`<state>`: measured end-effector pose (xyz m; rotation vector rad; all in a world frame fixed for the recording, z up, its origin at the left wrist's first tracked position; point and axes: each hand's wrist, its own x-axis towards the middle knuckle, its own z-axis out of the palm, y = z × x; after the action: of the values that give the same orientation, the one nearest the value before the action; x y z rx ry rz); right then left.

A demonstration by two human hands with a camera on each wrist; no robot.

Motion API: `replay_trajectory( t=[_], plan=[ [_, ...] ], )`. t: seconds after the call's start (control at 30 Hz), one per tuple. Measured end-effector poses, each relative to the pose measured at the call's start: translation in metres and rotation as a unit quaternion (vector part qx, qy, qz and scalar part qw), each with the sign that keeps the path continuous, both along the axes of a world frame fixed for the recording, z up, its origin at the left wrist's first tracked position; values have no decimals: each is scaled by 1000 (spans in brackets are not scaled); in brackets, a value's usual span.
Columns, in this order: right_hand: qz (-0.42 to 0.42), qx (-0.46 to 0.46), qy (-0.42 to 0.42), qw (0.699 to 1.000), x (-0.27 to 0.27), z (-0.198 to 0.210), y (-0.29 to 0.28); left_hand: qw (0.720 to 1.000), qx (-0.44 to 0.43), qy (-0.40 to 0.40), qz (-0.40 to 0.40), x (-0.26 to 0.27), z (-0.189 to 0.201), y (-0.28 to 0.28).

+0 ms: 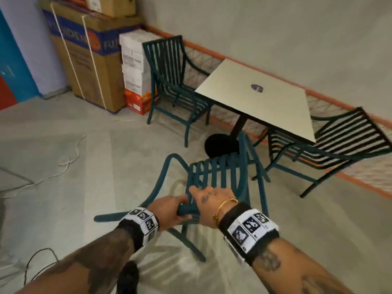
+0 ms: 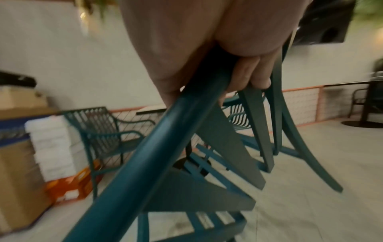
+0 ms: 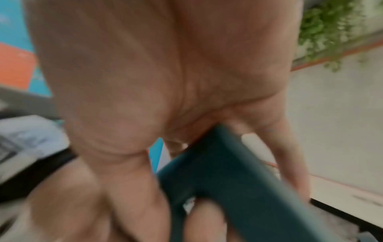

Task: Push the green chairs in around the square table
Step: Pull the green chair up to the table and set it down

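A green slatted chair (image 1: 220, 177) stands in front of me, short of the square table (image 1: 258, 98). My left hand (image 1: 171, 211) grips the top rail of its backrest (image 2: 145, 160), fingers curled around the bar. Beside it my right hand (image 1: 206, 202) grips the same rail (image 3: 238, 188). A second green chair (image 1: 176, 85) sits at the table's left side. A third green chair (image 1: 331, 149) sits at its right side, seat partly under the top. The table has a black pedestal base (image 1: 221, 146).
Stacked cardboard boxes (image 1: 89, 56), white boxes (image 1: 133, 60) and an orange crate (image 1: 140, 100) line the wall at left. Loose cables (image 1: 63, 164) lie on the floor to my left. A low orange-framed mesh barrier (image 1: 331, 107) runs behind the table.
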<state>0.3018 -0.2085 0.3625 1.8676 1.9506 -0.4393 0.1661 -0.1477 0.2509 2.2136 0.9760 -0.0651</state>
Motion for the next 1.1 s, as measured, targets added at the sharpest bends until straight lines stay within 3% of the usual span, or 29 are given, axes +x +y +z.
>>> replay_trajectory(
  t=[0.1, 0.23, 0.33, 0.43, 0.6, 0.77, 0.93, 1.1],
  plan=[
    [6, 60, -92, 994, 27, 1, -43, 995, 79, 34, -54, 45, 31, -27],
    [-28, 90, -64, 993, 82, 3, -108, 995, 74, -2, -74, 86, 45, -61],
    [-62, 104, -46, 992, 125, -6, -161, 992, 90, -11, -90, 85, 27, -70],
    [-89, 144, -19, 985, 159, -26, -208, 986, 138, 55, -72, 64, 2, -57],
    [-73, 198, -45, 976, 201, -59, -245, 962, 171, 79, -197, 83, 2, -62],
    [-105, 205, -39, 972, 227, -79, -255, 953, 205, 92, -204, 115, 11, -69],
    [-154, 192, -26, 969, 227, -107, -227, 943, 227, 143, -197, 128, 13, -48],
    [-249, 102, -54, 962, 227, -106, -181, 946, 212, 186, -162, 135, -4, -30]
  ],
)
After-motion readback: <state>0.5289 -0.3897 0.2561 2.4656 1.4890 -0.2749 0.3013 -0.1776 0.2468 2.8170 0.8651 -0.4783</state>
